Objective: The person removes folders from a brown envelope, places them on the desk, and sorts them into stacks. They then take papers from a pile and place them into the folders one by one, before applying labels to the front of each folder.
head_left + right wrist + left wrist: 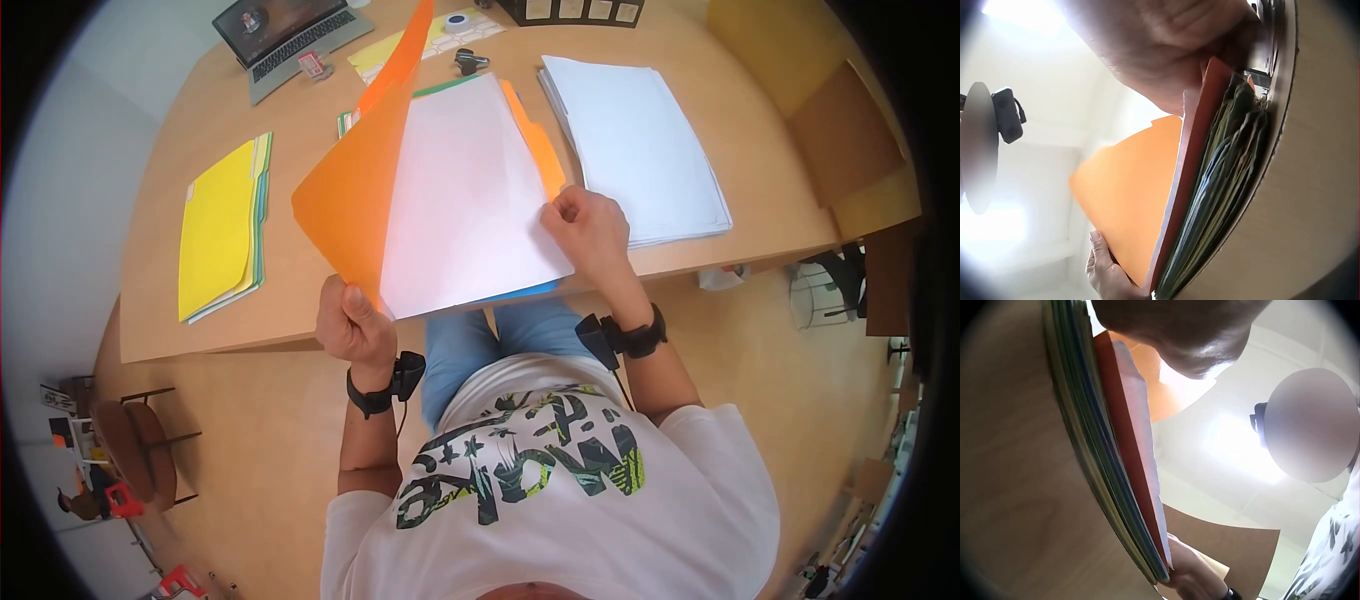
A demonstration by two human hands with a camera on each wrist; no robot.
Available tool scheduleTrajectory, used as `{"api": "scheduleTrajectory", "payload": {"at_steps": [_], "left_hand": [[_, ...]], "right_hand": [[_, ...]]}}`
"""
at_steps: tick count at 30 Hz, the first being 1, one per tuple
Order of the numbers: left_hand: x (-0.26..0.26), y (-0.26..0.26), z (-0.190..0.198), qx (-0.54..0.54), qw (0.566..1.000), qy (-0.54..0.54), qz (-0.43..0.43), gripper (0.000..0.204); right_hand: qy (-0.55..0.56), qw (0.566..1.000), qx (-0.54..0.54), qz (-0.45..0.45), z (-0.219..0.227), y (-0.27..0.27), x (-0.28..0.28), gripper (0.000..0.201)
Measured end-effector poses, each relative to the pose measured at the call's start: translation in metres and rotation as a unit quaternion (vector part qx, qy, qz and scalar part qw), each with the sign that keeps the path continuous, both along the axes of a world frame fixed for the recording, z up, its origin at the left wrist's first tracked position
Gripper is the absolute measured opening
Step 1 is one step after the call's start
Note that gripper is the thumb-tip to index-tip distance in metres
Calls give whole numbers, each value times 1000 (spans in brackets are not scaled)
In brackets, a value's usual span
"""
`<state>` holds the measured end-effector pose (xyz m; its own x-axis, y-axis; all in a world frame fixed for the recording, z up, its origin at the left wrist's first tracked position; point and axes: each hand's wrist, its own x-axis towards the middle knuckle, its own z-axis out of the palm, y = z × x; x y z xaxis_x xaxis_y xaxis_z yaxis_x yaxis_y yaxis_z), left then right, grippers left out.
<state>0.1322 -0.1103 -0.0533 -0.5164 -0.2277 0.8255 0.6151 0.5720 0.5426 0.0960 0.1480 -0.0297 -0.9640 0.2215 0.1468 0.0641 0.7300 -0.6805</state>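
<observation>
An orange folder lies spread on the table with its cover raised to the left. White paper rests inside it, covering most of the back panel, and an orange tab edge shows on the right. My left hand grips the raised cover near its lower corner, thumb on top. At the right edge of the paper, my right hand pinches that edge with curled fingers. Beneath, a stack of green, blue and yellow folders shows edge-on in the right wrist view.
Yellow folders lie at the left of the table. A pile of white paper sits right of the orange folder. Farther back are a laptop, a black clip, a tape roll and a dark box.
</observation>
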Motion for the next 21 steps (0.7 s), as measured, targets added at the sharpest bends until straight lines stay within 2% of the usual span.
{"api": "scheduleTrajectory", "payload": {"at_steps": [11,16,21], "left_hand": [[4,6,7,-38,999,2,27,40],[3,-2,2,43,998,19,42,42],[-2,0,-4,123,990,46,57,41]], "right_hand": [[42,999,-6,-18,-8,1,-3,19],[8,999,-33,-25,3,13,1,19],[15,1000,-14,-20,4,2,6,19]]}}
